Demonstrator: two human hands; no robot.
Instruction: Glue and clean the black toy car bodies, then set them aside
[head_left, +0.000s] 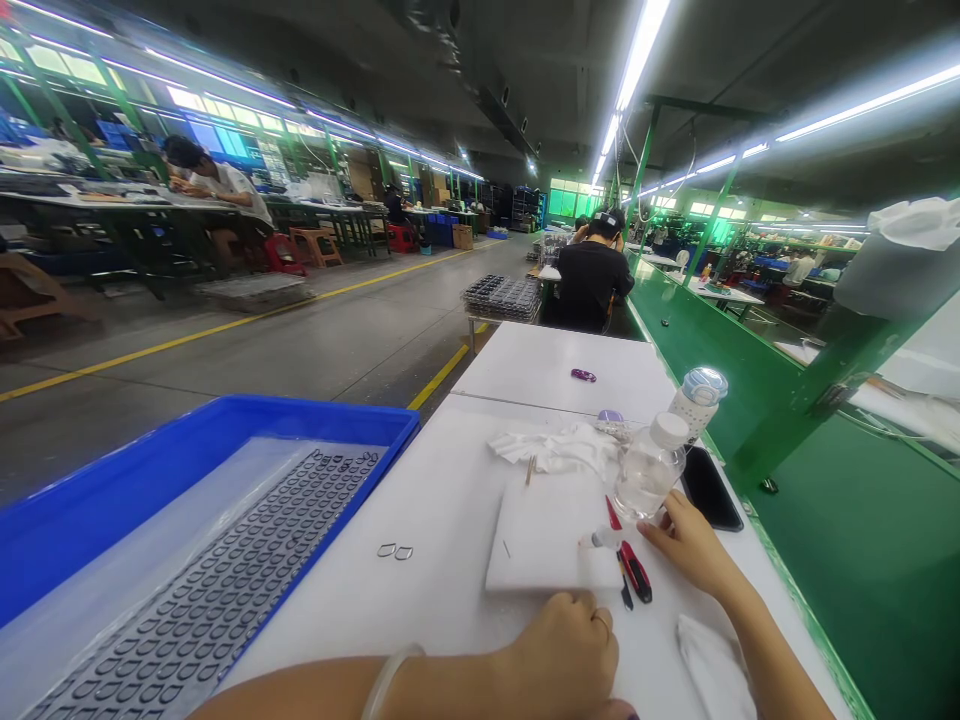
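My left hand (566, 640) is curled into a fist at the near edge of a white block (551, 530); whatever its fingers hold is hidden. Beside the base of a clear plastic bottle (649, 475) with a white cap, my right hand (690, 545) rests on the table, thumb and fingers apart. Between the hands lie a red and black utility knife (635, 572) and a thin dark-tipped tool (625, 585). A small clear nozzle-like piece (606, 538) lies on the block's right side. Two D-shaped metal rings (395, 551) sit on the table to the left.
A blue tray (232, 410) holds rows of D-shaped rings (247, 560) on the left. Crumpled white cloth (559, 448) lies behind the block. A patterned bottle (697, 400) and dark phone (711, 488) stand along the green partition (750, 400). A person in black (596, 275) sits ahead.
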